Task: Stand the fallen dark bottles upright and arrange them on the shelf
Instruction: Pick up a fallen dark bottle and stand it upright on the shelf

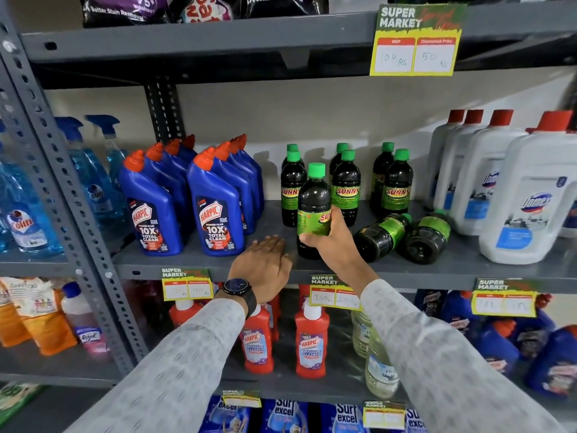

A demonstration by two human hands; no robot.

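My right hand (327, 237) grips a dark bottle (313, 201) with a green cap and green label, held upright near the front of the grey shelf (199, 260). My left hand (265, 265) lies flat on the shelf edge just left of it, fingers together, holding nothing. Behind stand several upright dark bottles (345, 185) in pairs. To the right, two dark bottles lie on their sides, bases toward me: one (379, 235) and another (426, 237) beside it.
Blue Harpic bottles (215, 207) stand in rows at the left of the shelf. Large white Domex jugs (527, 195) crowd the right. Price tags (334, 295) hang from the shelf's front edge. A grey upright post (56, 182) borders the left.
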